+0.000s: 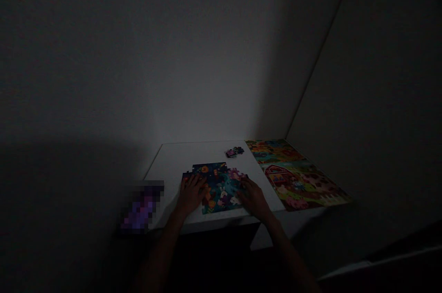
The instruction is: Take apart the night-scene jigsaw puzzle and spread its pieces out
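Note:
A partly joined jigsaw puzzle (221, 190) lies flat on the white table, showing a white rabbit and plants on dark blue-green. Its upper edge is stepped and knobbed. My left hand (191, 193) rests on the puzzle's left side, open, with fingers spread. On the right side, my right hand (254, 196) touches the puzzle's edge with its fingers stretched out and apart. Each palm hides a bit of the puzzle beneath. Farther back sits a small heap of loose puzzle pieces (235, 151). Dim light blurs the finer details.
The white table (172, 157) stands against a pale wall (207, 77). Along its right side lie two colourful pictures, a farm scene (304, 185) and an orange-green one (272, 150) behind it. A pixelated purple object (141, 208) is at the left edge.

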